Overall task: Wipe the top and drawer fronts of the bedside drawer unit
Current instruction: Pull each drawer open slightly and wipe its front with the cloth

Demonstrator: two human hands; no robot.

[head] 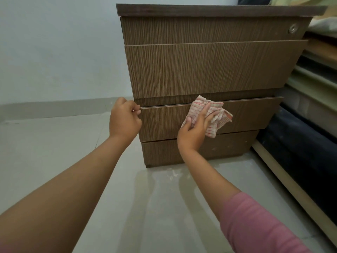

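Note:
A brown wood-grain bedside drawer unit (pixel 209 70) stands on the floor before me, with a dark top slab (pixel 218 10) seen edge-on. Its third drawer front (pixel 255 115) sticks out slightly from the others. My left hand (pixel 125 119) grips the top left corner of that drawer front, fingers curled over its edge. My right hand (pixel 197 126) presses a crumpled white cloth with red stripes (pixel 217 115) flat against the same drawer front, near its upper middle, fingers spread on the fabric and thumb at the cloth's lower edge.
A round lock (pixel 292 28) sits at the top drawer's right end. A bed with a dark base and layered bedding (pixel 310 88) stands close on the right. A pale wall (pixel 54 42) rises on the left, glossy floor tiles (pixel 155 207) below.

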